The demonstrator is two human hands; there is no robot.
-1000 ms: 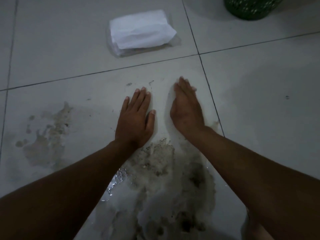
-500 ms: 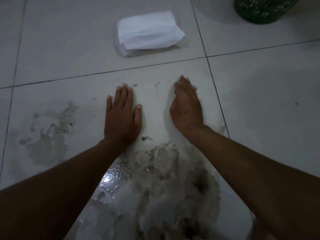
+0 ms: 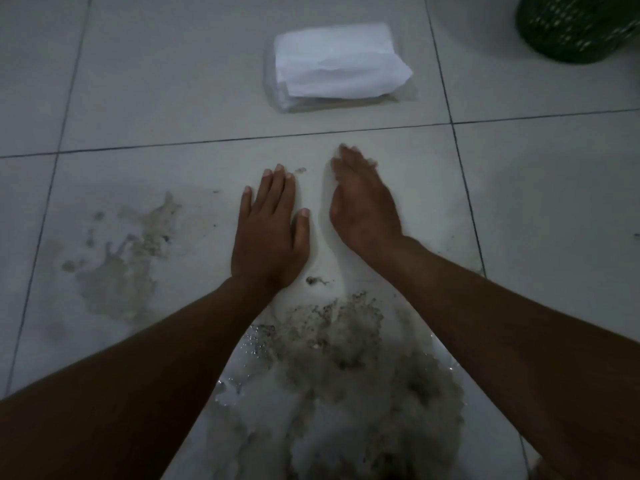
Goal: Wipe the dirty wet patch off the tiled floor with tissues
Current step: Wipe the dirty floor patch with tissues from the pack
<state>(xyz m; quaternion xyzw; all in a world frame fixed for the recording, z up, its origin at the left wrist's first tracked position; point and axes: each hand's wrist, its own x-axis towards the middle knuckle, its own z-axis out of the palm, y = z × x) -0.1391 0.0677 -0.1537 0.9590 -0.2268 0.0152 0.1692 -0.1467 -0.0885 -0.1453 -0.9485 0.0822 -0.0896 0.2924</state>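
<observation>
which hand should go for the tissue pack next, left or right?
Right, probably. The right hand has its fingertips further forward, and the tissue pack lies ahead and slightly to its right. The left hand rests flat further back and to the left. Both are empty, fingers straight.

Quick count: two hands, the left hand and the right hand. One pack of tissues. One green basket, cut off at the top right corner. Two dirty patches on the tiled floor: the big wet patch and a smaller dried-looking smear off to the left.
</observation>
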